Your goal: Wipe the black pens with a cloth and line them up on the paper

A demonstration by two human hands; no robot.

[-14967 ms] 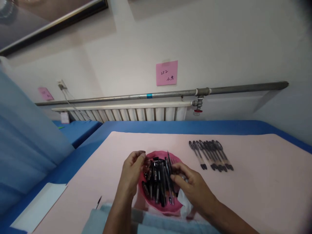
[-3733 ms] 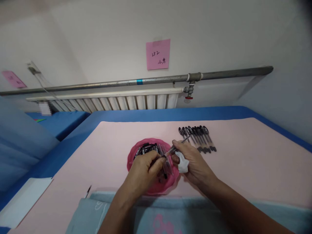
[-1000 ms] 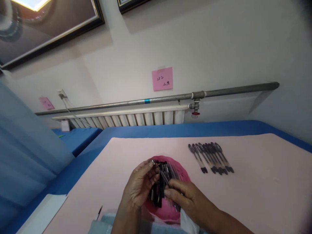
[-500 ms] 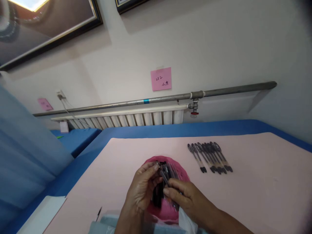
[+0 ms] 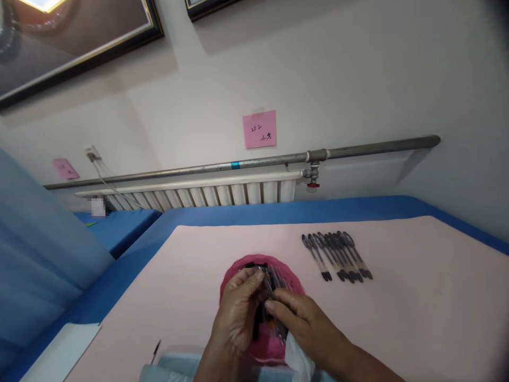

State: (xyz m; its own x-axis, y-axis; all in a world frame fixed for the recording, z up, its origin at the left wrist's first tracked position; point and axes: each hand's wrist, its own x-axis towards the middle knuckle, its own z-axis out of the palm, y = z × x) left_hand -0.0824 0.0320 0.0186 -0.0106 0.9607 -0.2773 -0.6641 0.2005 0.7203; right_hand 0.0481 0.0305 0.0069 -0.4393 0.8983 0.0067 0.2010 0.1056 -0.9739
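Above the pink basket [image 5: 230,270], my left hand [image 5: 240,305] pinches the upper end of a slim pen [image 5: 268,285]; a small shiny bit shows at the fingertips. Lower down the barrel, my right hand [image 5: 304,321] grips the same pen between thumb and forefinger. Its lower end is hidden by the right fingers. Inside the basket lie black pen parts [image 5: 256,324] and clear tubes [image 5: 280,278], partly covered by my hands. To the right, several black-ended pens [image 5: 334,254] lie side by side in a slanted row.
A pink sheet [image 5: 417,297] covers the blue-topped table [image 5: 238,212]. Near the front left are a thin pen-like piece [image 5: 156,350], light-blue packaging [image 5: 175,366] and a white sheet [image 5: 63,350]. White plastic [image 5: 297,361] sits under my right wrist. A radiator [image 5: 222,193] runs along the wall behind.
The view has shifted slightly, moving most things a little left. Both hands keep their hold on the pen, with the left hand slightly nearer the right.
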